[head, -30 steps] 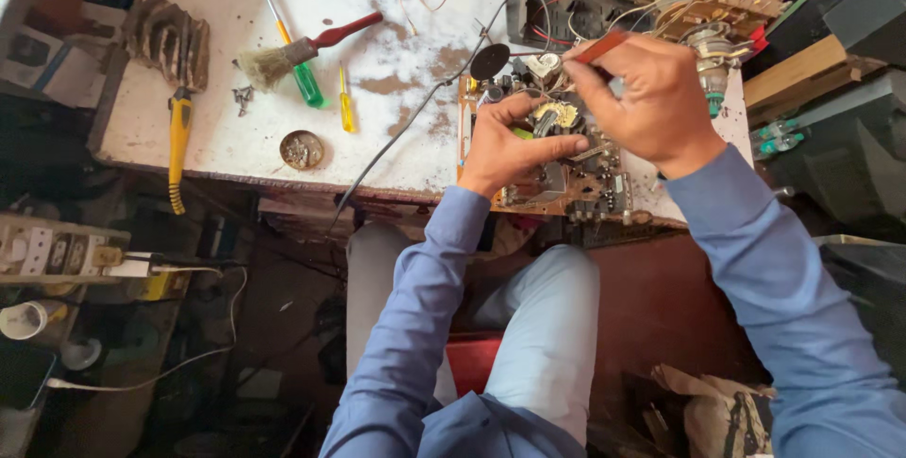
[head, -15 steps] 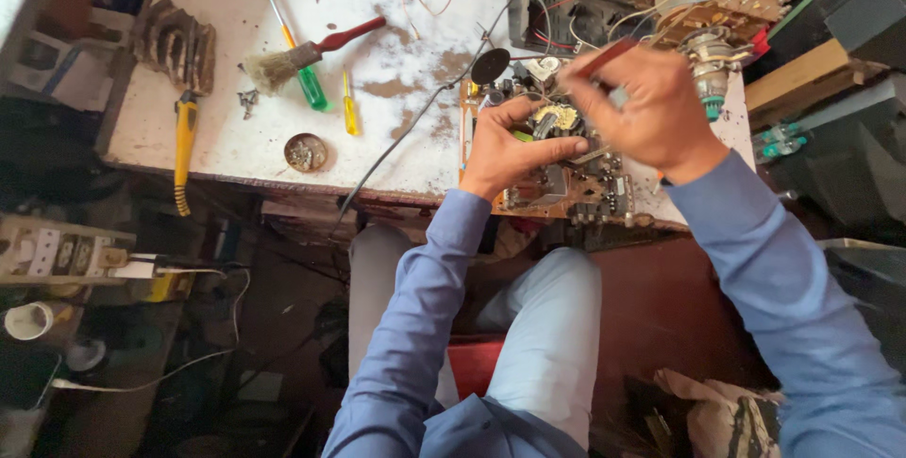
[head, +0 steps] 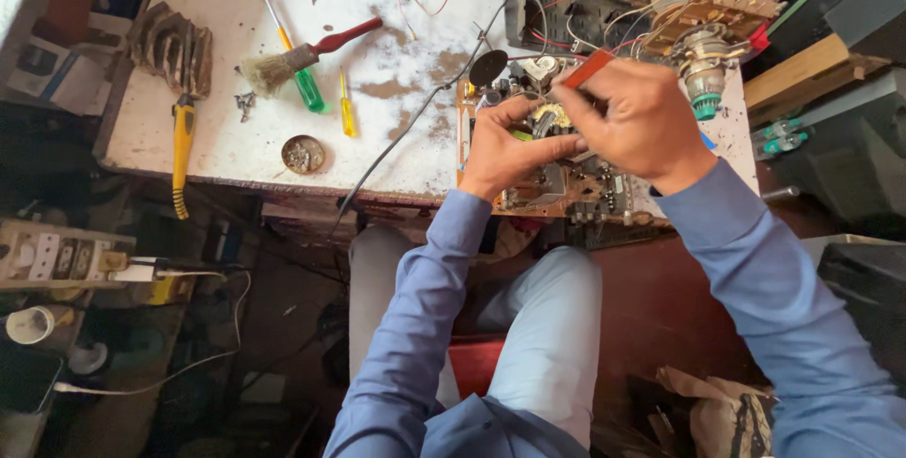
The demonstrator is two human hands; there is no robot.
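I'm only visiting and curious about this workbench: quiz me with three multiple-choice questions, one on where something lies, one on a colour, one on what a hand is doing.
1. Where does the small round tin lie?
A. near the table's front edge
B. on the circuit board
C. on the floor

2. What colour is the brush handle?
A. blue
B. dark red
C. white

3. What is the right hand doing?
A. resting flat and empty
B. gripping the brush
C. holding a red-handled tool over the circuit board

Answers: 1 A, it sits on the white table by the edge; 2 B, the handle is dark red; 3 C, its fingers pinch the tool while the left hand steadies the board.
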